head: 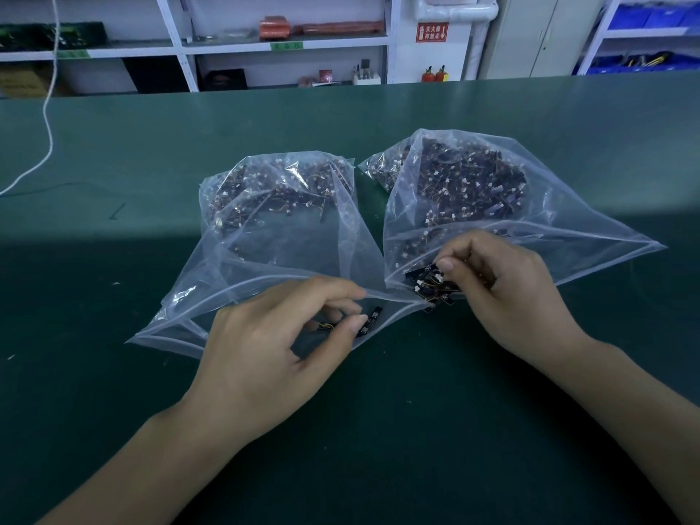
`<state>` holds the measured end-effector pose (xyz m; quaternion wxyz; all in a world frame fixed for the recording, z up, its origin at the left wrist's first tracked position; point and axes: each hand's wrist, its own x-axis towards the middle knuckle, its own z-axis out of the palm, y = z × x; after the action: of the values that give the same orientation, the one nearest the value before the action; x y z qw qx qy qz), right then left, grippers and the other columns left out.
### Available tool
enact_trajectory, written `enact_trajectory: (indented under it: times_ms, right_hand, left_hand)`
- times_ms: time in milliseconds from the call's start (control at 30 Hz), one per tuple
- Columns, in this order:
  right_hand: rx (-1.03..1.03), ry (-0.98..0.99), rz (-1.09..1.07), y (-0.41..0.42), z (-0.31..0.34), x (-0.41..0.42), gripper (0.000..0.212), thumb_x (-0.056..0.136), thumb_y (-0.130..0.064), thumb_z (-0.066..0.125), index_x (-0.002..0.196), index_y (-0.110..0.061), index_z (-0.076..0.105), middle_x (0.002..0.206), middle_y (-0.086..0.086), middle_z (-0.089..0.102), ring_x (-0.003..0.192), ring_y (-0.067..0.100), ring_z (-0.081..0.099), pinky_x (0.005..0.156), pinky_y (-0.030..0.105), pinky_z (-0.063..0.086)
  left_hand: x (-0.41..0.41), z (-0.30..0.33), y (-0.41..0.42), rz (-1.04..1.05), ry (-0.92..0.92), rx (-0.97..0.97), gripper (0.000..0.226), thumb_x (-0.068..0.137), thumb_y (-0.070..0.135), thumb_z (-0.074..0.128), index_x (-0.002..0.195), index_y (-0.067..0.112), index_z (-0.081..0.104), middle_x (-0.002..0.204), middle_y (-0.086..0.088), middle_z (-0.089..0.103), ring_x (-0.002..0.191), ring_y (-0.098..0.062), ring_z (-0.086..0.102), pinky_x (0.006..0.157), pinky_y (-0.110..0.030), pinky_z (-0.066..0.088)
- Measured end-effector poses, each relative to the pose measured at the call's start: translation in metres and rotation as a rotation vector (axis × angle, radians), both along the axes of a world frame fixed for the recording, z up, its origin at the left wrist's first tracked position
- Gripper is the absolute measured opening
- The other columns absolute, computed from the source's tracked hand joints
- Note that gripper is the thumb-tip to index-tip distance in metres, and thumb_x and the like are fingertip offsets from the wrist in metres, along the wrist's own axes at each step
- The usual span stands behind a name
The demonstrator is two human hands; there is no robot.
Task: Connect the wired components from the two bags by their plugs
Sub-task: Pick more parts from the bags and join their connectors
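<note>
Two clear plastic bags lie side by side on the green table, both full of small dark wired components with white plugs. My left hand (280,346) is at the mouth of the left bag (265,236) and pinches a small black component with thin wires (369,320) between thumb and fingers. My right hand (503,293) is at the mouth of the right bag (530,206) and pinches a tangle of black components with white plugs (432,286). The two held pieces are apart, roughly a hand's width from each other.
The green table (113,373) stretches wide around the bags. A white cord (47,119) hangs down onto the table at the far left. Behind the table stand white shelves (288,47) with boxes and blue bins (651,17).
</note>
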<state>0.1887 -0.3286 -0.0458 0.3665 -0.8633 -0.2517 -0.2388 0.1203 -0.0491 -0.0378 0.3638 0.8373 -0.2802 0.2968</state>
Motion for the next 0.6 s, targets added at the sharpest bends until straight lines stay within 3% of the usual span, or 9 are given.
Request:
enact_trajectory:
  times_ms: [100, 267, 367, 467, 600]
  right_hand:
    - [-0.066, -0.025, -0.058, -0.006, -0.003, 0.005, 0.004, 0.100, -0.016, 0.071, 0.096, -0.016, 0.072, 0.076, -0.028, 0.058, 0.066, 0.002, 0.055, 0.065, 0.012, 0.040]
    - [-0.022, -0.138, -0.143, -0.011, -0.001, 0.008, 0.007, 0.095, -0.020, 0.078, 0.098, -0.016, 0.083, 0.077, -0.019, 0.070, 0.062, 0.001, 0.063, 0.062, 0.017, 0.050]
    - [-0.070, -0.129, -0.172, -0.013, -0.002, 0.008, 0.006, 0.092, -0.018, 0.082, 0.098, -0.019, 0.084, 0.077, -0.026, 0.065, 0.063, -0.003, 0.059, 0.064, 0.015, 0.047]
    - [-0.113, -0.087, -0.194, -0.013, -0.005, 0.009, 0.011, 0.090, -0.014, 0.084, 0.100, -0.020, 0.085, 0.088, -0.016, 0.070, 0.068, -0.006, 0.054, 0.070, 0.021, 0.049]
    - [-0.079, -0.085, -0.181, -0.008, -0.004, 0.007, 0.012, 0.096, -0.013, 0.077, 0.106, -0.017, 0.083, 0.100, -0.010, 0.067, 0.069, 0.005, 0.055, 0.073, 0.026, 0.051]
  left_hand:
    - [0.001, 0.000, 0.001, -0.002, -0.010, 0.012, 0.020, 0.102, 0.029, 0.070, 0.122, 0.031, 0.069, 0.105, 0.020, 0.076, 0.099, -0.002, 0.075, 0.078, -0.029, 0.063]
    - [0.002, -0.002, 0.002, 0.008, -0.024, 0.009, 0.019, 0.102, 0.027, 0.071, 0.121, 0.030, 0.070, 0.104, 0.019, 0.076, 0.098, -0.003, 0.075, 0.077, -0.029, 0.063]
    - [0.002, -0.002, 0.002, 0.008, -0.034, 0.013, 0.019, 0.102, 0.025, 0.072, 0.120, 0.029, 0.070, 0.104, 0.018, 0.077, 0.098, -0.002, 0.075, 0.077, -0.028, 0.063]
    - [0.002, -0.002, 0.003, 0.011, -0.036, 0.017, 0.017, 0.102, 0.025, 0.071, 0.119, 0.028, 0.071, 0.103, 0.018, 0.077, 0.097, -0.001, 0.074, 0.077, -0.029, 0.063]
    - [0.001, -0.001, 0.003, 0.034, -0.031, 0.039, 0.015, 0.102, 0.024, 0.071, 0.114, 0.019, 0.079, 0.101, 0.015, 0.077, 0.095, 0.001, 0.073, 0.076, -0.026, 0.062]
